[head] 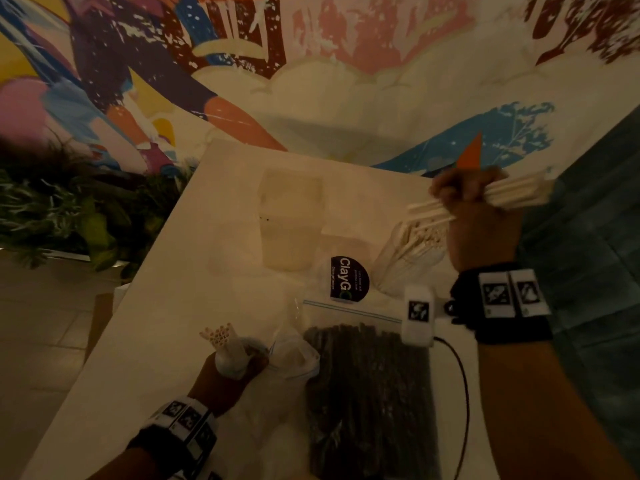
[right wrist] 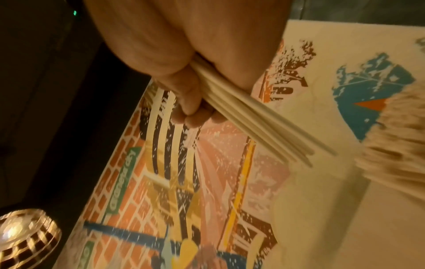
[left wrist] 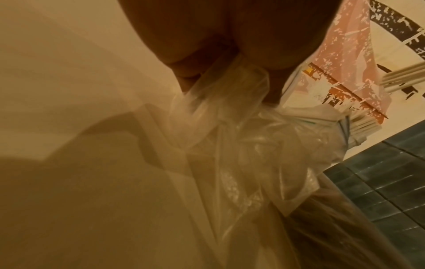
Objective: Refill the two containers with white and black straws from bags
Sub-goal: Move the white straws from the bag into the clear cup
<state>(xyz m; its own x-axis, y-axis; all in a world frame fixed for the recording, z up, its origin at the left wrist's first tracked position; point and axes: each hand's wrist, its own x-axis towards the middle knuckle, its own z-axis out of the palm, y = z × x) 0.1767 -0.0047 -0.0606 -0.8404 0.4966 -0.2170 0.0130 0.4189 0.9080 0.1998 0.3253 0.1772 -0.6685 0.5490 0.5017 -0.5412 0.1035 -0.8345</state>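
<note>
My right hand (head: pixel 464 194) grips a bundle of white straws (head: pixel 516 192), held level above a clear container (head: pixel 408 251) that stands packed with white straws near the table's right edge. In the right wrist view my fingers (right wrist: pixel 184 102) curl round the same white straws (right wrist: pixel 253 127). Near the front, my left hand (head: pixel 235 368) grips the gathered neck of a clear bag (left wrist: pixel 230 138), with white straw ends (head: pixel 221 336) poking out above the fist. A second clear container (head: pixel 291 220) stands empty at mid-table. A zip bag of black straws (head: pixel 367 393) lies flat by my left hand.
The white table (head: pixel 156 323) drops off at its left edge, beside dark green plants (head: pixel 52 209). A painted mural wall rises behind it and a teal tiled wall (head: pixel 595 220) runs on the right. A round black sticker (head: pixel 349 278) lies between the containers.
</note>
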